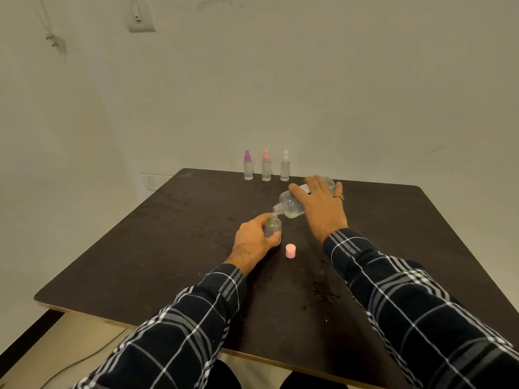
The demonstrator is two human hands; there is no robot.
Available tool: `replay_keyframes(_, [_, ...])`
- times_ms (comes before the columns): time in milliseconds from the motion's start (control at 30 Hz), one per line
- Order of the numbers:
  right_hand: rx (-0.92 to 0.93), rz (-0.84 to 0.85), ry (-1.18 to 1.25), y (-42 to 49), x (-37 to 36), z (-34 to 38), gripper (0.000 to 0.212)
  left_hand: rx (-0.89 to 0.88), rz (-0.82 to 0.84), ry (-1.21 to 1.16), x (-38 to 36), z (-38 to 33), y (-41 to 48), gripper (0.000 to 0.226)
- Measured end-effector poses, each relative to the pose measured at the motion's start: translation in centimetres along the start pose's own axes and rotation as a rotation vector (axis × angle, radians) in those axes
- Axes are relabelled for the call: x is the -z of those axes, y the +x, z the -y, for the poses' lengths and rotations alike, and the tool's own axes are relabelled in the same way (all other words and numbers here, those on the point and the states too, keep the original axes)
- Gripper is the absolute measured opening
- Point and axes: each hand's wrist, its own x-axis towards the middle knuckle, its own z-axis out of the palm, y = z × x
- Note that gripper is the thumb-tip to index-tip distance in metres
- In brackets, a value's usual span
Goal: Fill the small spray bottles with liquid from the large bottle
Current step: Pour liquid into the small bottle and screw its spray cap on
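Note:
My right hand (320, 203) grips the large clear bottle (290, 203) tipped on its side, with its open neck just above the mouth of a small clear bottle (273, 226). That small bottle stands upright and uncapped on the dark table (168, 248), held by my left hand (252, 242). A thin stream of liquid runs between the two mouths. A pink cap (290, 250) lies on the table just right of the small bottle. Three capped spray bottles stand at the far edge: purple-topped (248, 165), pink-topped (266, 165) and white-topped (285, 166).
The table's far edge meets a pale wall just behind the three bottles. Wet spots mark the tabletop near the front right (323, 293). A cable (84, 357) runs on the floor at lower left.

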Motion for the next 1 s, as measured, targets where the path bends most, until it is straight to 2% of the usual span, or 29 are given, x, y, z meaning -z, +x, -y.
replay_keyframes(1000, [0.002,-0.011,-0.002,0.13,-0.28,-0.11,0.071,-0.005,-0.009,0.023,-0.10,0.09,0.12,0.047])
